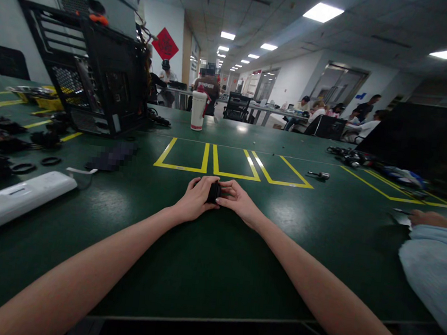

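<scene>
Between my two hands is a small black object (213,192), mostly covered by fingers, so its kind does not show. My left hand (198,197) wraps around its left side, with the fingers over the top. From the right, my right hand (238,200) pinches the same piece with thumb and fingertips. Both hands are low over the green table (213,262), just in front of three yellow-taped outlines (235,176). Whether the object touches the table I cannot tell.
A black computer case (108,81) stands at the back left, near a white power strip (16,201). A white cup (198,111) is behind the outlines. A small metal-and-black part (318,175) lies to the right. Another person's sleeved arm (433,259) rests at the right edge.
</scene>
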Demonstrator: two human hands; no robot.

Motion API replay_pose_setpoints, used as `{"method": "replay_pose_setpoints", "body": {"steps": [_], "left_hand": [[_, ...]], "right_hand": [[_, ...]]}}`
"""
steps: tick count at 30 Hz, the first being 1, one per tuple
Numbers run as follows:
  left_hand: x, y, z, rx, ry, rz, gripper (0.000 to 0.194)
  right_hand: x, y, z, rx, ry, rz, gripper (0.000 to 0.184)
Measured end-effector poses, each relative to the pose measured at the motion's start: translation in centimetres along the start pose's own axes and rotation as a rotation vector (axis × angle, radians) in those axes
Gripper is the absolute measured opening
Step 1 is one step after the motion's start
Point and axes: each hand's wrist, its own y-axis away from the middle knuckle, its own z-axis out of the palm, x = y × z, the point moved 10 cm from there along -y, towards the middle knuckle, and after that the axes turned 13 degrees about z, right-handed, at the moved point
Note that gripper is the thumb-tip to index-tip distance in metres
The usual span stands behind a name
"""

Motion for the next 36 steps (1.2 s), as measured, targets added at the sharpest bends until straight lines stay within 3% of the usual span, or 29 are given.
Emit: {"method": "replay_pose_setpoints", "body": {"steps": [5, 13, 24, 32, 36], "left_hand": [[0.2, -0.1, 0.0, -0.011, 0.001, 0.0, 0.062], [0.1, -0.1, 0.0, -0.007, -0.015, 0.001, 0.063], [0.6, 0.2, -0.6, -0.028, -0.105, -0.051, 0.055], [0.8, -0.1, -0.1, -0.029, 0.01, 0.072, 0.059], [1.0, -0.1, -0.2, -0.027, 0.035, 0.092, 0.059]], "right_hand": [[0.3, 0.0, 0.1, 0.014, -0.072, 0.047, 0.028], [0.7, -0.4, 0.2, -0.012, -0.074, 0.079, 0.033], [-0.2, -0.1, 0.3, -0.019, -0.03, -0.028, 0.034], [-0.4, 0.1, 0.3, -0.04, -0.041, -0.012, 0.04], [-0.2, 0.2, 0.1, -0.008, -0.045, 0.004, 0.03]]}}
